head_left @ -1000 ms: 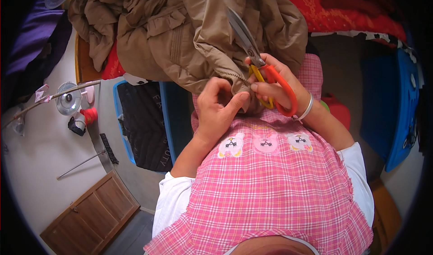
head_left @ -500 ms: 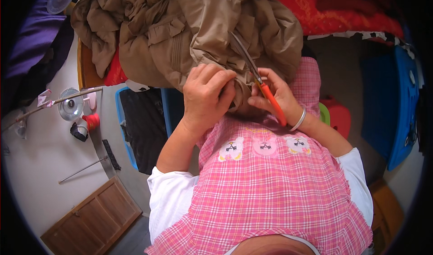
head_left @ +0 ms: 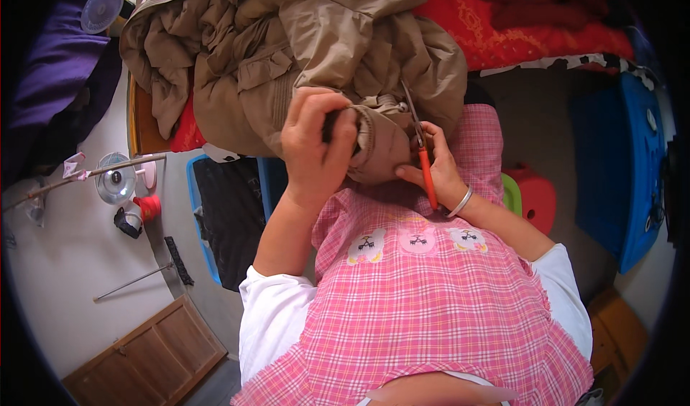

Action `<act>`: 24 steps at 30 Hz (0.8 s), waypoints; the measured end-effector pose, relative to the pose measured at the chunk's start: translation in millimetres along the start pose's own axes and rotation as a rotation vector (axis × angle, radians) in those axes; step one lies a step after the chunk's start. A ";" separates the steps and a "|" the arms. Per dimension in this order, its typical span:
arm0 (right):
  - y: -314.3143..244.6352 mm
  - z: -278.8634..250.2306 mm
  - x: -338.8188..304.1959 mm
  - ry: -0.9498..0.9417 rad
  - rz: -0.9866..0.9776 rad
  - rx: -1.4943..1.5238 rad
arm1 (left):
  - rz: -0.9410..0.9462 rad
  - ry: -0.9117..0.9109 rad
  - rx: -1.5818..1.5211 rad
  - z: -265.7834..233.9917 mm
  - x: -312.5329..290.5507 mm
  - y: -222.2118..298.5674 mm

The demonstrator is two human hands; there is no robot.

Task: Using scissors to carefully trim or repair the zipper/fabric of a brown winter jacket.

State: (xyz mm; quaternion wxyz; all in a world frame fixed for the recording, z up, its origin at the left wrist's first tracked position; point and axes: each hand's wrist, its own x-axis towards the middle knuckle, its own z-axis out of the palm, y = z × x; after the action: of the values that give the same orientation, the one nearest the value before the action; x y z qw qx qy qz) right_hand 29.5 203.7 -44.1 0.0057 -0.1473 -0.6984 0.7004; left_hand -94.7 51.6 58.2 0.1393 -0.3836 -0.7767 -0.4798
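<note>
A large khaki garment (head_left: 248, 82) lies bunched over the surface in front of me and hangs toward my lap. My left hand (head_left: 314, 140) is curled at a rolled, cuff-like end (head_left: 381, 144) of it, with the fingertips partly hidden by the cloth. Scissors with red handles (head_left: 426, 172) rest in my right hand (head_left: 445, 172), their blades pointing away and upward beside the cuff. My right thumb presses against the cuff's lower right side, and the other fingers wrap behind the scissors. Whitish lining or padding shows at the cuff opening.
A red patterned cloth (head_left: 496, 29) covers the surface at the far right. On the left stand a blue-rimmed bin with black cloth (head_left: 230, 212) and a small fan (head_left: 115, 183). A red stool (head_left: 533, 201) and a blue plastic tub (head_left: 622, 176) are on the right.
My left hand has lifted and turned, bringing the cuff end up into view. The scissors in my right hand have swung more upright, with the blades now to the right of the cuff.
</note>
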 end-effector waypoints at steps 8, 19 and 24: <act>23.6 21.8 10.0 0.010 -0.028 0.074 | -0.242 0.026 -0.267 7.5 -9.4 -0.5; -21.0 -15.8 22.0 0.134 -0.154 0.553 | -0.588 0.062 -0.776 5.8 -14.6 15.5; -105.3 -97.0 43.5 0.037 -0.388 0.167 | -0.447 -0.388 -0.488 -6.8 -31.6 4.3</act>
State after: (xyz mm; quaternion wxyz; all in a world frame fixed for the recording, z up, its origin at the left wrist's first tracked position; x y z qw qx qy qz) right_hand -12.1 310.3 52.2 0.1655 -0.0218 -0.6529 0.7389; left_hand -71.6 32.3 45.9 -0.2139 -0.3105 -0.7161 -0.5874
